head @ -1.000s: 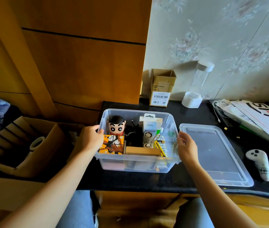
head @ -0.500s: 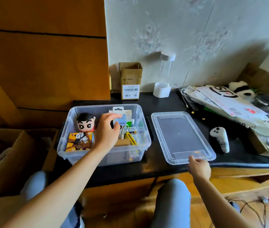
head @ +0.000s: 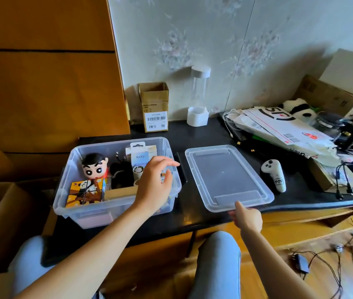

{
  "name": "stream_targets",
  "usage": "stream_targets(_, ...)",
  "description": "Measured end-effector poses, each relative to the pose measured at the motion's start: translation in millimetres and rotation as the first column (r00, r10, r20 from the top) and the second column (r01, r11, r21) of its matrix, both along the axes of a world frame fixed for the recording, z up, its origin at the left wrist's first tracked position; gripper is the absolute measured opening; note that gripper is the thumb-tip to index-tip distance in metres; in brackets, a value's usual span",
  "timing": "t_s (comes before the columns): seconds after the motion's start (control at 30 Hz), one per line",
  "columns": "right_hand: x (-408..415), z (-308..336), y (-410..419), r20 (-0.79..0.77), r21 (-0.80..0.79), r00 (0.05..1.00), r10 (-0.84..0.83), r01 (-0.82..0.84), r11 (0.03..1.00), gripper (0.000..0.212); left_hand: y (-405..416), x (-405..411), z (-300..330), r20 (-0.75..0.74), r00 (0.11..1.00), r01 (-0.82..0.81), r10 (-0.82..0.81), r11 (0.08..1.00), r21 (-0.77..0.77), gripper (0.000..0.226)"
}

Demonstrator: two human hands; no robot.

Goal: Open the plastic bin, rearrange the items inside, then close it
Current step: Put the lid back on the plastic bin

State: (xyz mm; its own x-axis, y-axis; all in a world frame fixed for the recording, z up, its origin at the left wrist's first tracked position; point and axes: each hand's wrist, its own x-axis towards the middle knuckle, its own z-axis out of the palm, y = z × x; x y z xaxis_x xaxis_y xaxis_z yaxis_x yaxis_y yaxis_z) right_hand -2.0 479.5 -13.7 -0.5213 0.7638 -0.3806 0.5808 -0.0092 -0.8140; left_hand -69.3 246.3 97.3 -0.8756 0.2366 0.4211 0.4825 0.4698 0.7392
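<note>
Bin (head: 115, 203) open, lid (head: 227, 175) right. L hand (head: 154, 186) over contents, fingers loose, empty. R hand (head: 246, 219) at lid's near edge, grip unclear; prob. readying to close.

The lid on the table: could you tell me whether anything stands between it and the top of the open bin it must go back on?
Only the left hand, which hovers open over the right part of the bin. The lid lies flat to the right, right hand gripping its near edge; the table strip between shows nothing.
</note>
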Motion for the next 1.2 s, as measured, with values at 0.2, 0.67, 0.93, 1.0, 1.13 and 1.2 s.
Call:
stream_targets(0.2,-26.3,72.8,-27.6,-0.427,0.013,0.904,-0.027,0.036,0.999,0.034,25.6,3.4,4.3,0.096,0.967,0.25,-0.237,0.954,-0.166,0.033)
stream_targets(0.67,-61.7,181.5,-71.6,-0.276,0.759,0.795,0.539,-0.164,0.63,0.044,48.0,-15.4,31.2,0.249,0.967,0.069,-0.05,0.995,-0.072,0.026)
stream_targets(0.93,-82.0,153.5,-80.2,-0.524,0.507,0.791,0.316,-0.009,0.862,0.03,-11.2,-16.3,49.2,0.525,0.814,-0.106,-0.249,0.824,0.556,0.024)
stream_targets(1.0,-90.6,143.1,-75.4,-0.393,0.531,0.876,0.279,-0.032,0.847,0.027,-40.7,-21.3,51.6,0.577,0.756,-0.212,-0.309,0.719,0.662,0.021)
stream_targets(1.13,-102.4,126.8,-80.3,-0.223,0.451,0.908,0.356,-0.227,0.863,0.052,-104.8,-26.7,40.8,0.598,0.678,-0.299,-0.427,0.583,0.755,0.027)
stream_targets(1.2,-110.2,121.5,-90.7,-0.235,0.332,0.875,0.424,-0.338,0.881,0.056,-133.8,-25.7,32.5,0.626,0.665,-0.344,-0.407,0.577,0.741,0.027)
